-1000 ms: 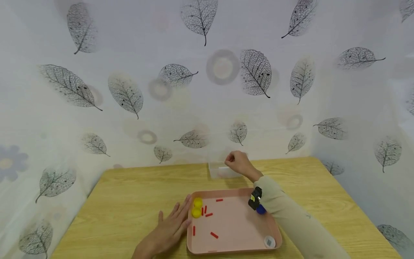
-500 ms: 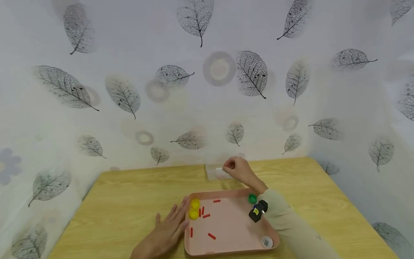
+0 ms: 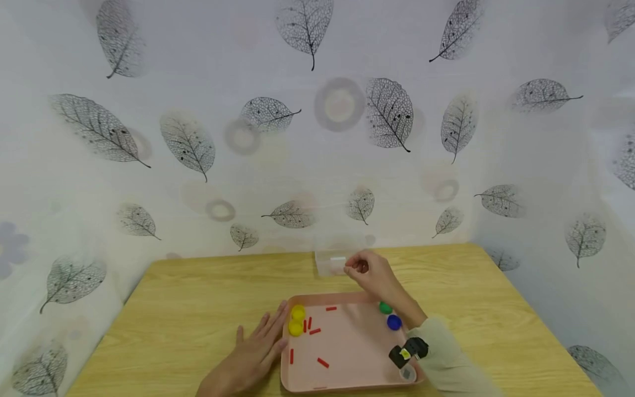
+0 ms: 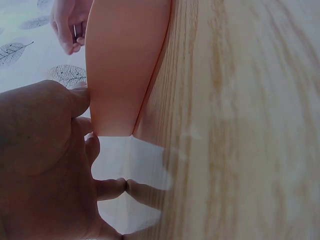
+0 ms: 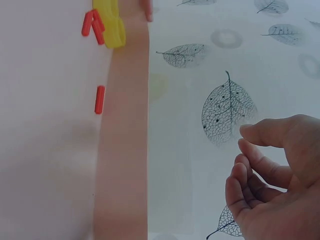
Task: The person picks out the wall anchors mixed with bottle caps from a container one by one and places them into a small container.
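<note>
In the head view, my left hand [image 3: 255,344] lies along the left side of a pink tray [image 3: 357,380], its fingers extended and touching the rim. The left wrist view shows that hand [image 4: 55,160] against the tray's outer wall [image 4: 125,55]. My right hand [image 3: 374,275] hovers beyond the tray's far edge, beside the clear plastic box [image 3: 324,264]. Its fingers are loosely bent, and the right wrist view shows a small gap between thumb and forefinger [image 5: 255,155] with nothing in it. Several small red sticks [image 3: 323,363] lie scattered in the tray.
Two yellow round pieces [image 3: 296,320] sit at the tray's left side, with green [image 3: 385,308] and blue [image 3: 394,322] ones at its right. A white round piece [image 3: 408,374] is in the near right corner. The wooden table [image 3: 198,298] meets a leaf-patterned wall covering.
My right hand has come down and back from above the clear box towards the tray. The green and blue pieces, covered by the sleeve before, now show. My left hand stays put.
</note>
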`<action>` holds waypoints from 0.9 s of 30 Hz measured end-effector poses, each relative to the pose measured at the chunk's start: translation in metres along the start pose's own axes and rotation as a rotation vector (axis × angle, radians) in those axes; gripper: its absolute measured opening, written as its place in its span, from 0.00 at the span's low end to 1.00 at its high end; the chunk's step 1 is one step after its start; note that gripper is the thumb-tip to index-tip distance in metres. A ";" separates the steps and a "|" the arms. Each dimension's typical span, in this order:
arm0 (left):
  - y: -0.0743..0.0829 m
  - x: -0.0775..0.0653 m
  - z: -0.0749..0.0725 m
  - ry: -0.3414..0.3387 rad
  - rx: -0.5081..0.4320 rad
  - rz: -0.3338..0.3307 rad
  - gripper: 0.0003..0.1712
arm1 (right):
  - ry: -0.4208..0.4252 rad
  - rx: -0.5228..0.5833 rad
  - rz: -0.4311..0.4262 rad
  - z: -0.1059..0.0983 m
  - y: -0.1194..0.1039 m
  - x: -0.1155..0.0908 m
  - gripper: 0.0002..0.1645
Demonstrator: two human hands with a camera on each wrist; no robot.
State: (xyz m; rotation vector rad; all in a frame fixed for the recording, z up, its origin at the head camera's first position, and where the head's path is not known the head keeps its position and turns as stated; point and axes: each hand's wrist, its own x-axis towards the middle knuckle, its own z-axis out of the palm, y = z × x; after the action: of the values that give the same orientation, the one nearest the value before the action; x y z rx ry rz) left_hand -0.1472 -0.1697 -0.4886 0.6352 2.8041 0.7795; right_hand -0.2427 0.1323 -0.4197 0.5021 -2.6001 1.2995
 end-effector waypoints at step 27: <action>-0.001 0.003 0.001 -0.039 0.001 -0.044 0.35 | 0.074 0.022 -0.043 0.021 -0.019 -0.067 0.06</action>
State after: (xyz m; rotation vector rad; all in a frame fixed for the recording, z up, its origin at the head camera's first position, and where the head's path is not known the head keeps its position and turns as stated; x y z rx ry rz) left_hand -0.1495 -0.1687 -0.4905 0.5798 2.7735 0.7501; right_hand -0.1742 0.1189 -0.4393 0.5005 -2.5038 1.3094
